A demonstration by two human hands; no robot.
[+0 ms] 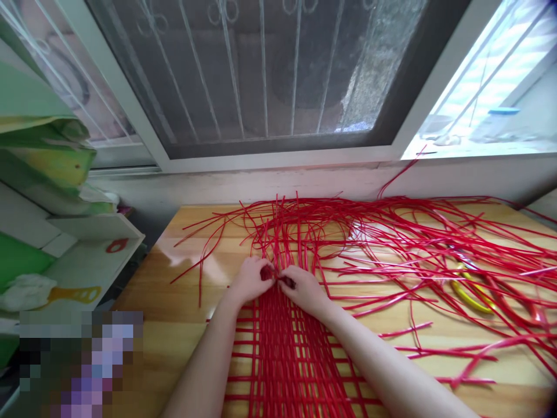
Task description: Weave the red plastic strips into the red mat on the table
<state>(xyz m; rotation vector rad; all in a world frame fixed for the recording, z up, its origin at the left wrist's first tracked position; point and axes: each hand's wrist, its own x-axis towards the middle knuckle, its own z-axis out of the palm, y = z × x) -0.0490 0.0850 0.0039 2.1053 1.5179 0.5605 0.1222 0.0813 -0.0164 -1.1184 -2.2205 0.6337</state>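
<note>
**Hands pinched on red strips at the mat's upper edge**

Starting at the left, a white shelf [87, 255] stood beside the wooden table [174, 325], carrying green packaging [39, 151] and a yellow-handled tool [72, 295]. Your left hand [249, 281] lay on the woven red mat [287, 360] at the table's centre, fingers closed on a red strip at the weave's upper edge. Your right hand [304, 287] sat just beside it, fingertips touching the left's, likewise pinched on strip. Loose red strips [413, 244] fanned from the mat toward the window and across the right of the table, overlying a yellow-handled implement [470, 293], partly hidden.
</note>
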